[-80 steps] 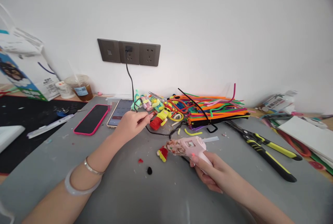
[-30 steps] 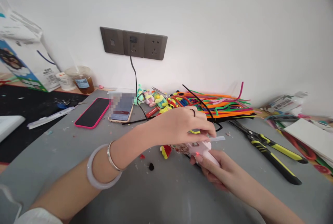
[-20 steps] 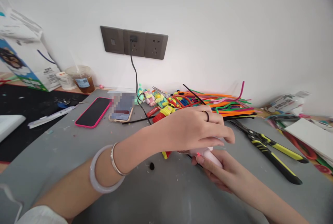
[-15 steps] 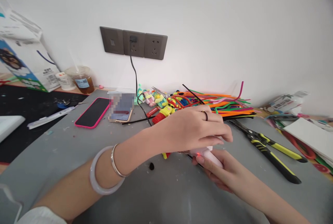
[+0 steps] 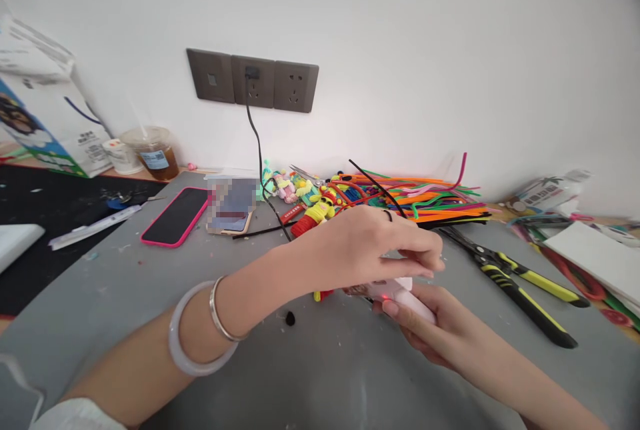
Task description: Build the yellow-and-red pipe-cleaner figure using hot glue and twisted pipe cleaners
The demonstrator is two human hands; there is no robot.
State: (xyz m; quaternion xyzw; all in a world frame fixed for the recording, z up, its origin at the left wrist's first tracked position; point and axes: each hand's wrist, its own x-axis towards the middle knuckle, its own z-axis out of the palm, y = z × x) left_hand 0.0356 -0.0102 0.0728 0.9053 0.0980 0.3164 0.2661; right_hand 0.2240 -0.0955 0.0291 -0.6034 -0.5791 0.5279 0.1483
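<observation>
My right hand [image 5: 430, 323] is wrapped round a pale pinkish-white glue gun [image 5: 406, 303] with a small red light glowing beside the thumb. My left hand [image 5: 385, 247] arches over the glue gun, its fingers bent and thumb close to the fingertips at the gun's rear end; what they pinch, if anything, is hidden. The gun's front lies partly behind my left wrist. A red and yellow pipe-cleaner figure [image 5: 320, 210] lies just behind my left forearm. A small black pompom [image 5: 290, 318] rests on the grey table in front.
Bundled pipe cleaners [image 5: 445, 200] lie along the wall. Yellow-black pliers-like cutters [image 5: 520, 290] are at right. Left are a pink-cased phone [image 5: 177, 217], another phone [image 5: 233, 207] and a drink cup [image 5: 157, 153]. A black cord [image 5: 257, 143] hangs from the wall socket [image 5: 253, 80].
The left fingers have shifted slightly and sunk a little closer together over the glue gun. More of the gun's top shows. The view has moved a little.
</observation>
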